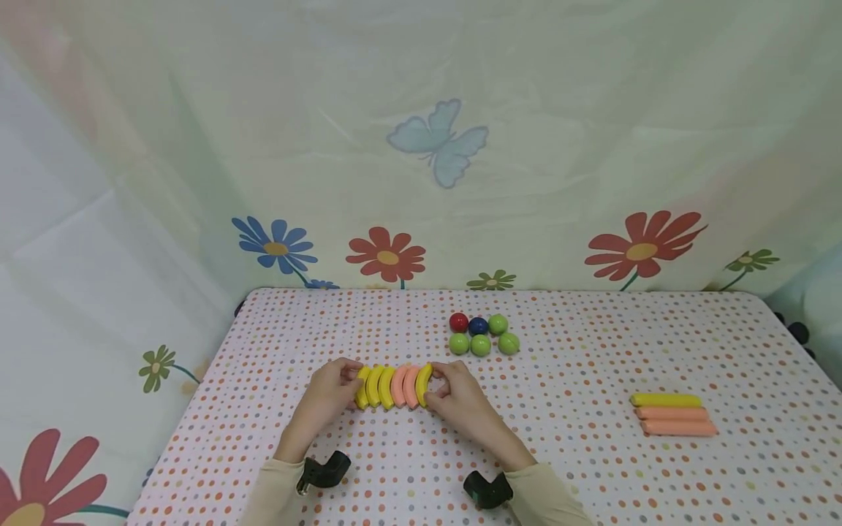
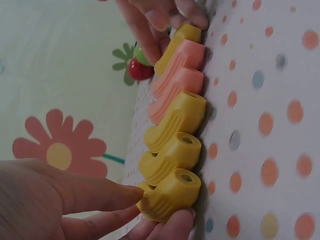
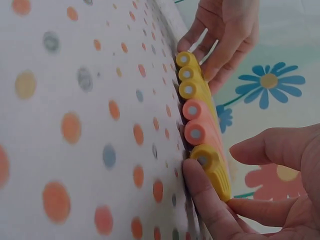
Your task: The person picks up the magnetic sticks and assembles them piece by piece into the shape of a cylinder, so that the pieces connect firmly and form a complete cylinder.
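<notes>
Curved toy rods stand side by side in a row on the dotted table: three yellow, two pink (image 1: 405, 386), then one yellow at the right. Grey discs show in their near ends in the right wrist view. With thumb and fingers at its ends, my left hand (image 1: 331, 389) holds the leftmost yellow curved rod (image 2: 170, 201). At the other end of the row, my right hand (image 1: 460, 398) pinches the rightmost yellow curved rod (image 3: 218, 176). Neighbouring rods appear to touch one another.
Behind the row lie small balls: a red ball (image 1: 458, 322), a blue ball (image 1: 478, 326) and several green balls (image 1: 481, 345). To the right are one straight yellow rod (image 1: 666, 400) and two straight pink rods (image 1: 679, 427). A flowered curtain (image 1: 526, 183) hangs behind the table (image 1: 566, 467).
</notes>
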A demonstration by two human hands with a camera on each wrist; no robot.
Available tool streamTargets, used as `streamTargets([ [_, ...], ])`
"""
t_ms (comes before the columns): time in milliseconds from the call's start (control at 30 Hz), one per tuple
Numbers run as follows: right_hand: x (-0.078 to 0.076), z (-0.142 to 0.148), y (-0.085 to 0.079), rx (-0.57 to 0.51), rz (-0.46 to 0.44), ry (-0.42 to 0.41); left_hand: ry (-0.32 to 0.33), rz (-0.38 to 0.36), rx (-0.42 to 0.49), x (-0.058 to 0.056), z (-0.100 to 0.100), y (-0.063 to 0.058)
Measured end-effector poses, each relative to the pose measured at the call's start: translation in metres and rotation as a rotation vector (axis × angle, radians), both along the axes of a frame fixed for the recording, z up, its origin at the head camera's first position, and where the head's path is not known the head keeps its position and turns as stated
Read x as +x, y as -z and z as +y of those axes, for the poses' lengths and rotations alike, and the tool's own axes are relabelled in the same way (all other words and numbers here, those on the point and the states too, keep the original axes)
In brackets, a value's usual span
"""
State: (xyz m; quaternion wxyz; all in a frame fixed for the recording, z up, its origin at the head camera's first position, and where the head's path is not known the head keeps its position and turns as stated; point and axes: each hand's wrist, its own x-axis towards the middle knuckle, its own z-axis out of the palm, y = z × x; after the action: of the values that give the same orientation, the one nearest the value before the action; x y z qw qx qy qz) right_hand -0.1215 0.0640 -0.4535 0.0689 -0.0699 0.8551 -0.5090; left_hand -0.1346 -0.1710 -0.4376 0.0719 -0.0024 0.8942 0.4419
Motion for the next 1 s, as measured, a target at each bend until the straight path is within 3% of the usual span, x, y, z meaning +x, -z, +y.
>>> streamTargets([
  [233,-0.001,-0.019,-0.003,0.006,-0.004,-0.086,-0.068,-0.033,-0.089,0.0,-0.014,-0.006],
  [467,-0.004,-0.023,0.0,-0.007,-0.023,-0.117,-0.077,-0.049,-0.12,-0.001,-0.012,-0.007],
  [633,-0.001,-0.019,-0.001,0.022,-0.03,-0.099,-0.072,-0.048,-0.201,0.0,-0.009,-0.009],
  [800,0.007,-0.007,-0.007,0.02,-0.038,-0.068,-0.086,0.052,-0.306,0.004,-0.001,-0.012],
  [1000,0.012,0.025,-0.013,0.022,-0.02,-0.019,-0.126,0.28,-0.445,0.01,0.022,-0.018],
])
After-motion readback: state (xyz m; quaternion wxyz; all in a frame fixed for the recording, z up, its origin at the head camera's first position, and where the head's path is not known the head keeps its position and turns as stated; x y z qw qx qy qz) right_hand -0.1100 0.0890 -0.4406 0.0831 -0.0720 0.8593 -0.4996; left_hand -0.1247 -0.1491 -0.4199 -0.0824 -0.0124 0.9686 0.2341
